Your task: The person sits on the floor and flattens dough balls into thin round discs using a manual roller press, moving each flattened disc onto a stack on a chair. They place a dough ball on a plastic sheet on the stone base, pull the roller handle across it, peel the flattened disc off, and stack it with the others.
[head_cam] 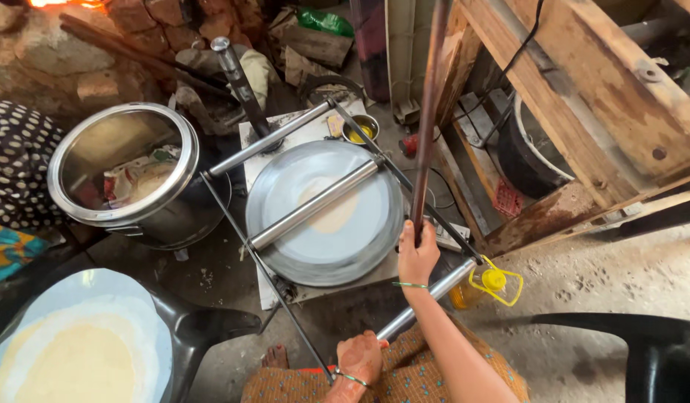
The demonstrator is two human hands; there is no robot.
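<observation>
Gripping the lower end of a long brown upright lever rod (427,112), the right hand (417,257) is closed fully around it just beyond the near edge of the round steel pressing plate (285,246). The left hand (358,358) is wrapped around the near end of a shiny steel frame bar (427,298), close to the body and below the right hand. Ahead of both hands, a steel roller (315,203) is lying across the plate, resting over a pale flattened dough disc (337,215) under a clear sheet. The disc is already looking thin and spread, so pressing appears well advanced; it is not yet lifted off. To the far left of the hands, a finished pale round sheet (76,358) is lying on a blue-white plastic liner (99,287), and a large open steel pot (125,175) is standing beyond it. A small steel bowl of yellow oil (360,130) is sitting beyond the plate.
</observation>
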